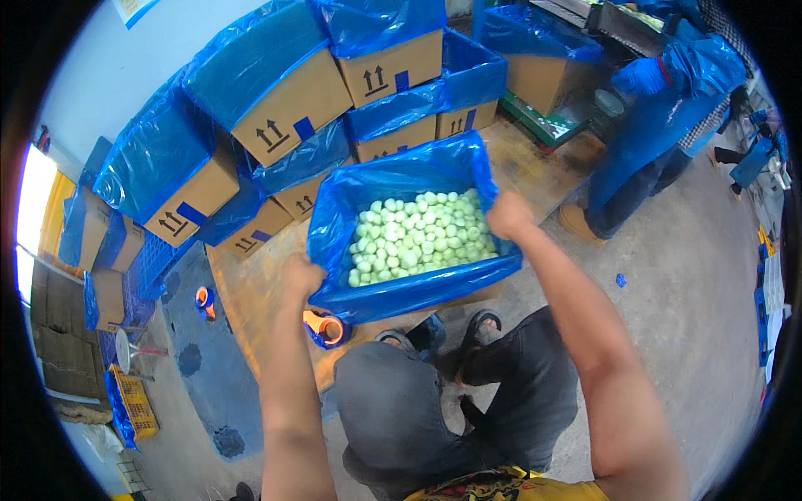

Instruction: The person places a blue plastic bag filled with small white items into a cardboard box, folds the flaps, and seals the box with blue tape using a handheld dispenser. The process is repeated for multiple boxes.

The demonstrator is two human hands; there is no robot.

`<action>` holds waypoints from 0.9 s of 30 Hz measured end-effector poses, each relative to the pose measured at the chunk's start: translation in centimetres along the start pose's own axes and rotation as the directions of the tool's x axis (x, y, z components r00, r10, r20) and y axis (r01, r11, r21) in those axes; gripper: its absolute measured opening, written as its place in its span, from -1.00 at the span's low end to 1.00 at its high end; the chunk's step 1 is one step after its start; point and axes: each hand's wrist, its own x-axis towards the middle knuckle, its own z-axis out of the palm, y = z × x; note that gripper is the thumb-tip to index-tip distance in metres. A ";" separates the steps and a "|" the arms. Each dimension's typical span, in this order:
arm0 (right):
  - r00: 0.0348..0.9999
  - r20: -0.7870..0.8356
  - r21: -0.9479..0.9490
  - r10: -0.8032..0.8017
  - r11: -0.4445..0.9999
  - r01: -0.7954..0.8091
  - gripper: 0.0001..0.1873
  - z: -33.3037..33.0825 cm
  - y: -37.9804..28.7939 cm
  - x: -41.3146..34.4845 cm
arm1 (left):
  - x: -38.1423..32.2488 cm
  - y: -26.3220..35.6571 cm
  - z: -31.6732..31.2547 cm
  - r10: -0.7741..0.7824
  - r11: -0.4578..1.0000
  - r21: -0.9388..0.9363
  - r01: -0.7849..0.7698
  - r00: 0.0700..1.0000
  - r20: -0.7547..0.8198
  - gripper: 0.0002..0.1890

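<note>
A blue plastic liner (413, 300) folds over the rim of a box in front of me. Inside lies a broad layer of small, round, pale green produce (420, 235); the exact kind is not clear. At the near left corner, my left hand (302, 275) is closed on the liner's edge. My right hand (510, 216) grips the liner at the right side, its fingers partly hidden behind the plastic. Beneath my left hand, an orange-and-blue tape dispenser (327, 329) rests on a tan floor board (241, 288).
Lined cardboard boxes (294, 125) are stacked ahead and to the left. A second tape dispenser (205, 300) lies left. At the right stands a person in a blue apron (639, 150), beside a green platform scale (545, 128) bearing a lined box. A yellow crate (135, 401) stands far left.
</note>
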 end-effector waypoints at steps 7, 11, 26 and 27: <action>0.956 -0.047 0.024 -0.290 0.956 0.291 -0.67 0.1 -1.6 -4.0 | -9.3 -8.4 2.8 -0.167 0.945 -0.301 0.125 0.979 -0.120 -0.72; 0.934 -0.133 0.165 -0.331 0.922 0.350 -0.61 3.6 3.8 0.5 | -14.2 -0.8 2.2 -0.050 0.994 -0.107 0.020 0.958 -0.284 -0.71; 0.991 -0.112 0.033 -0.074 0.996 0.078 -0.63 5.0 -2.8 -1.0 | -3.4 -2.1 -1.0 0.015 0.996 0.090 0.007 0.969 -0.248 -0.71; 0.981 -0.128 -0.005 -0.146 0.989 0.146 -0.60 4.3 -3.2 3.0 | -0.9 -0.6 -2.1 0.033 0.994 0.112 -0.007 0.972 -0.234 -0.72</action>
